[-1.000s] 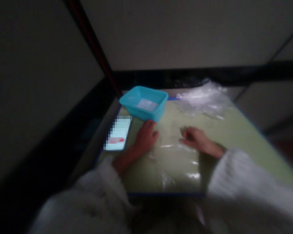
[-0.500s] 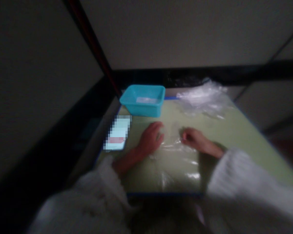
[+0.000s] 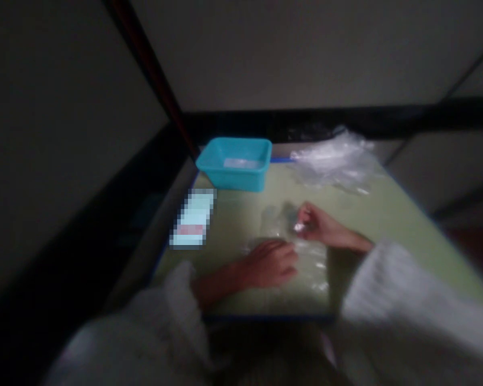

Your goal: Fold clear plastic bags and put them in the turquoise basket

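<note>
A clear plastic bag (image 3: 316, 268) lies on the pale yellow-green table top (image 3: 402, 236) near its front edge. Flat across the bag rests my left hand (image 3: 270, 262), palm down with the fingers stretched toward the right. My right hand (image 3: 320, 225) is closed in a pinch just beyond it, at the bag's far right corner, where a shiny bit of the plastic shows at the fingertips. Blur and dim light hide the bag's outline and exactly how much of it is pinched.
At the back left stands a turquoise plastic basket (image 3: 239, 179) with a whitish flat piece inside. A pixelated, lit phone-like slab (image 3: 193, 217) lies by the left edge. Crumpled clear plastic bags (image 3: 338, 161) are heaped at the back right. Walls stand behind and to the left.
My left hand has come nearer and to the right, and now lies flat on the bag. My right hand has shifted slightly, its fingertips now higher.
</note>
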The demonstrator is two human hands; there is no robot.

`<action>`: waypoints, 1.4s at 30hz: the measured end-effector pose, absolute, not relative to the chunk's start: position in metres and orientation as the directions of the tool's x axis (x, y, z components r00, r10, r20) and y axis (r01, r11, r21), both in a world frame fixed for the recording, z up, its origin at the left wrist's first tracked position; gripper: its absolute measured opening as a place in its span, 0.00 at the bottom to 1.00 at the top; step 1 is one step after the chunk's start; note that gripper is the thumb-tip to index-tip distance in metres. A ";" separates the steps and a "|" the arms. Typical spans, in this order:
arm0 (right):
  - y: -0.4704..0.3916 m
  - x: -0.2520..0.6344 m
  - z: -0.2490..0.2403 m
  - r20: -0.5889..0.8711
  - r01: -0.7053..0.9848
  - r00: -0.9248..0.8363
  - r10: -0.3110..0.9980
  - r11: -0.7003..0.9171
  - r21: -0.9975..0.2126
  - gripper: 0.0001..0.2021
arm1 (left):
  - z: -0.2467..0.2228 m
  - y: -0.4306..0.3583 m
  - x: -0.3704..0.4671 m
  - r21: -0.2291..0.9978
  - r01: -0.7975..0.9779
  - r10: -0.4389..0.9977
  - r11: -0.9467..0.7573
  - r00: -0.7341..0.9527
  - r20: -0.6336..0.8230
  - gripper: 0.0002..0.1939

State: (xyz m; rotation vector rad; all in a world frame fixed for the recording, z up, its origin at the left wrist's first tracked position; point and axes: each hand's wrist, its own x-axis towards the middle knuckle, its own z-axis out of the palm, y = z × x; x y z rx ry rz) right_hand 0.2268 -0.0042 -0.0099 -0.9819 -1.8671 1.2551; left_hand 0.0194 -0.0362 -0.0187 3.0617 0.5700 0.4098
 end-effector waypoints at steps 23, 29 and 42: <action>0.003 0.261 0.007 0.435 0.709 -0.433 0.789 0.597 -0.376 0.13 | -0.015 -0.032 0.021 0.114 0.223 0.246 -0.968 0.934 0.259 0.14; 0.003 0.254 0.000 0.275 0.583 -0.681 0.679 0.730 -0.357 0.21 | -0.019 -0.025 0.016 0.176 0.183 0.228 -0.967 0.932 0.281 0.15; 0.002 0.257 0.007 0.307 0.553 -0.757 0.577 0.816 -0.170 0.14 | -0.018 -0.008 0.007 0.254 0.384 0.461 -0.888 0.732 0.501 0.11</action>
